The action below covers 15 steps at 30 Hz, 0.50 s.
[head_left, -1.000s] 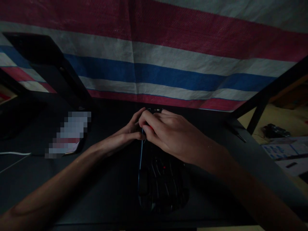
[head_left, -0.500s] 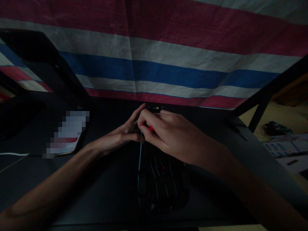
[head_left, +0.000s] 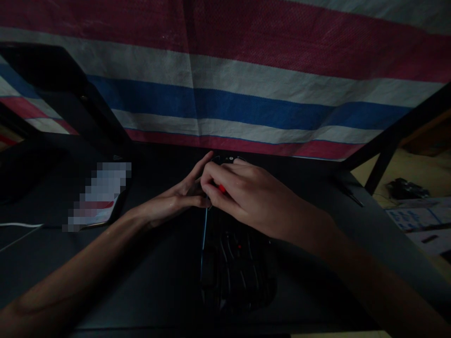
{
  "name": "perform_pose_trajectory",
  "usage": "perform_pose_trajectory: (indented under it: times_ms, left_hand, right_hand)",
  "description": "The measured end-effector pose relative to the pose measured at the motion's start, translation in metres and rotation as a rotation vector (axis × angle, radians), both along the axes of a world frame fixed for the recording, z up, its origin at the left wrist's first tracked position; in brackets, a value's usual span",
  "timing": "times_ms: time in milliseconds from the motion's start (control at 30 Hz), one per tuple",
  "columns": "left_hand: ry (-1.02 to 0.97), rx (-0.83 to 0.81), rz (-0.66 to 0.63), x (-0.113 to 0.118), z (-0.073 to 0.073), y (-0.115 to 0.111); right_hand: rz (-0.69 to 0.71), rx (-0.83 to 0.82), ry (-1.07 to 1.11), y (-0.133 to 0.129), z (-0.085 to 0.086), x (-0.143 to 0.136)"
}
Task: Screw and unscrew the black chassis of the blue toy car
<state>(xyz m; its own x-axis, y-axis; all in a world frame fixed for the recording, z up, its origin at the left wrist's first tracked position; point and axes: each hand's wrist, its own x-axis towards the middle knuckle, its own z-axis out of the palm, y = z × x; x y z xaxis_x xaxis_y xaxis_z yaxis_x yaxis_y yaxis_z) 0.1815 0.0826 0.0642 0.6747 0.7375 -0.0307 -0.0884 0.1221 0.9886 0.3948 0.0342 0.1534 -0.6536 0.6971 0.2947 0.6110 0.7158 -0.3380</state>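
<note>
A dark, glossy device (head_left: 243,272) with curved ridges, a small red dot and a blue line along its left edge lies on the black table. Over its far part, my right hand (head_left: 236,190) is closed in a pinch, with a small red piece (head_left: 221,188) showing between its fingers. My left hand (head_left: 183,195) meets it from the left, its thumb and a finger spread apart around the right fingertips. What lies between the two hands is mostly hidden.
On the left of the dark table (head_left: 155,281) lies a phone-like object (head_left: 102,197), below a black stand (head_left: 81,103). White cables (head_left: 21,225) run at the left edge. A thin tool (head_left: 352,195) lies at the right. A striped sheet (head_left: 246,108) hangs behind.
</note>
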Motion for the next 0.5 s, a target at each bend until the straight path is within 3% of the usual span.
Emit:
perform_pose_trajectory:
  times_ms: [300,500]
  left_hand:
    - [0.023,0.042,-0.013,-0.0033,-0.0032,0.0049]
    - [0.03,0.03,-0.014,-0.0032,-0.0034,0.0039]
  right_hand:
    - [0.052,0.008,0.033,-0.0007,-0.0001,0.0015]
    - [-0.006,0.045,-0.007,-0.0033,-0.0009,-0.0004]
